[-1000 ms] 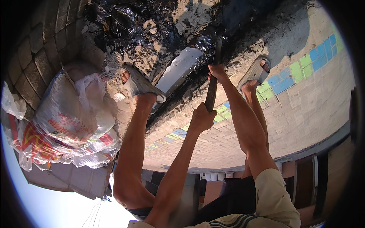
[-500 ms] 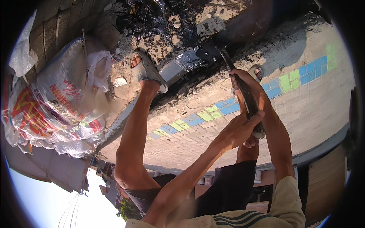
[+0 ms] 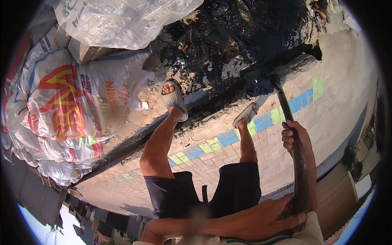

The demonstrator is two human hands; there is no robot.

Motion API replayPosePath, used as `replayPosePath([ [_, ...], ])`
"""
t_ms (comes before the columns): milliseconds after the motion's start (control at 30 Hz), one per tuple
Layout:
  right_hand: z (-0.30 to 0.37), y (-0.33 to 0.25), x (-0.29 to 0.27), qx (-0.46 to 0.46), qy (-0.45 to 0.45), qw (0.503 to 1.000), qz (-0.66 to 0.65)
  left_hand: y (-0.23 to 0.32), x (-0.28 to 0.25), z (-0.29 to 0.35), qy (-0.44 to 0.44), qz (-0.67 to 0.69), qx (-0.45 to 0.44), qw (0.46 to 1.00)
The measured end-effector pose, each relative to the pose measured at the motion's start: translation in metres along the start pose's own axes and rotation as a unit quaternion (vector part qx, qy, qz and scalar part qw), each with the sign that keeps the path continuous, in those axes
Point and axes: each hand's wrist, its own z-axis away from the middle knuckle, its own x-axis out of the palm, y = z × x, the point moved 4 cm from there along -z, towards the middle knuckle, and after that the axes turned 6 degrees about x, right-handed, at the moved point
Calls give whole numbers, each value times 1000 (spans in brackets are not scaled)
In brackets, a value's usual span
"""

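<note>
A hoe with a long dark handle (image 3: 296,163) runs along my right side. My right hand (image 3: 297,136) wraps round the middle of that handle. Close to my body, my left hand (image 3: 283,216) grips near the butt end, its forearm crossing in front of my waist. The hoe's wet, dark blade (image 3: 260,83) is at the far end, over the edge of a narrow drain (image 3: 204,110). Black, shiny sludge (image 3: 228,45) mixed with debris is heaped beyond the drain; the blade's lower edge is hard to make out against the dark muck.
Stuffed white sacks (image 3: 61,102) are piled at the left, with a translucent plastic sack (image 3: 126,20) above them. My sandalled feet straddle the drain: left foot (image 3: 174,99) beyond it, right foot (image 3: 246,115) on the near paving. Blue and green painted bricks (image 3: 228,139) line the pavement.
Both hands have come back toward my body with the hoe, and its handle now lies farther right. The view has shifted, bringing more of the sacks and my right foot into sight.
</note>
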Motion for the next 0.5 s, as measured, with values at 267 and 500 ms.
replayPosePath([
  [267, -8, 115, 174, -319, 88, 943, -22, -32, -57, 165, 303, -300, -235, 873],
  [500, -72, 131, 154, -445, 19, 895, -2, -143, -137, 150, 452, -442, -150, 760],
])
